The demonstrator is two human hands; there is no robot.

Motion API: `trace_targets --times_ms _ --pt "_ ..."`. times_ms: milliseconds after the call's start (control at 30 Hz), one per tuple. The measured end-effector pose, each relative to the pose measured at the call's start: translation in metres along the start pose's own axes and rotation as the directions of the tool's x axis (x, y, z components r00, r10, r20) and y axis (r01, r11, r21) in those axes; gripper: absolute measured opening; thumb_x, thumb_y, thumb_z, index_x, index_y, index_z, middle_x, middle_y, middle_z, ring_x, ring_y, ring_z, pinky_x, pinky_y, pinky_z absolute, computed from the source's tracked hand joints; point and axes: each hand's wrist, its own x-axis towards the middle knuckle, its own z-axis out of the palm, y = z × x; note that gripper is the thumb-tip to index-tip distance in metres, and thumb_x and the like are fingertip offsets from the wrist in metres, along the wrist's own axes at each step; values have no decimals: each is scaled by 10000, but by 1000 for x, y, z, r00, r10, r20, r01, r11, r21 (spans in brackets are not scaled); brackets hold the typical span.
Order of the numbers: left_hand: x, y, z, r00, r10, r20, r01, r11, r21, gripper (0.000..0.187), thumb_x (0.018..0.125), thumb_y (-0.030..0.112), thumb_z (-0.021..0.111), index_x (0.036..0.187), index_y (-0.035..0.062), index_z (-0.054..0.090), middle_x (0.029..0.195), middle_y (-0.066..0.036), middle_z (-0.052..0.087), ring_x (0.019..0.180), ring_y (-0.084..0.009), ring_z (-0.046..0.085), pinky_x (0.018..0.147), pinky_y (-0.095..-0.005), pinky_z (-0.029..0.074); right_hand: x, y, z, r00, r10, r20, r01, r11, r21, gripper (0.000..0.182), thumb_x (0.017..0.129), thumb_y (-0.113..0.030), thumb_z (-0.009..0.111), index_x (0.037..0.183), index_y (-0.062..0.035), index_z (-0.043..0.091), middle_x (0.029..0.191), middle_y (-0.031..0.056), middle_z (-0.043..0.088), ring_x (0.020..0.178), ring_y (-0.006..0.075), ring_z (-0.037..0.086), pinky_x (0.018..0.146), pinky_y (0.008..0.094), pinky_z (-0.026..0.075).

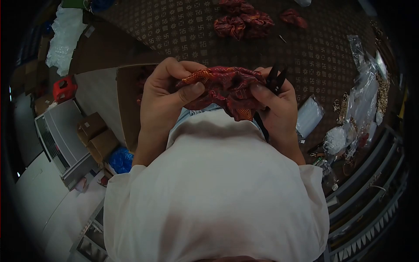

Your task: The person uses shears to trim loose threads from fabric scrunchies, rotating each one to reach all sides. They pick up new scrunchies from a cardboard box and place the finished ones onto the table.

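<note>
A red and orange patterned scrunchie [224, 89] is stretched sideways between my two hands, above my lap. My left hand [168, 89] pinches its left end between thumb and fingers. The other end is gripped by my right hand [279, 100], thumb on the near side. Dark pointed blades, which look like thread snips [276, 79], stick up from among my right fingers; their grip is hidden. Beyond my hands a pile of similar red scrunchies [242, 22] lies on the patterned floor covering, with a single one [293, 18] to its right.
An open cardboard box [127, 105] stands by my left forearm, with red fabric inside. Plastic-wrapped packets [310, 114] and clear bags [364, 96] lie at right, near a grey metal rack [371, 187]. At left are small brown boxes [98, 135] and a red container [64, 89].
</note>
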Motion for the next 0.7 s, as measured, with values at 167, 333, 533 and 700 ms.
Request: trace_targets --times_ms 167,333,533,700 --pt "0 -1 -3 1000 -5 20 5 1000 -20 178 764 -75 616 814 49 498 972 -147 608 842 -177 632 718 -257 552 1 2 -3 997 -61 46 59 997 39 82 798 -4 615 873 2 585 763 26 596 698 78 553 623 221 451" --pt "6 6 6 969 210 127 -232 614 755 411 664 4 734 1027 35 544 975 -78 616 815 -157 615 694 -269 520 2 -8 -4 950 -226 214 303 828 -472 105 726 35 656 804 16 588 736 21 552 672 79 531 580 228 419" --pt "7 10 7 912 48 407 -354 591 725 356 643 -15 740 969 37 606 898 -58 618 770 -130 585 684 -235 476 3 -14 11 934 -195 298 332 784 -525 195 656 10 726 809 3 605 767 20 533 691 89 518 588 227 410" --pt "3 3 1 975 101 196 -184 862 472 203 674 -79 690 834 14 606 855 -78 616 739 -127 583 654 -240 480 -2 -14 6 958 -203 204 278 837 -471 238 630 2 747 826 -5 612 774 30 548 667 98 511 580 223 400"
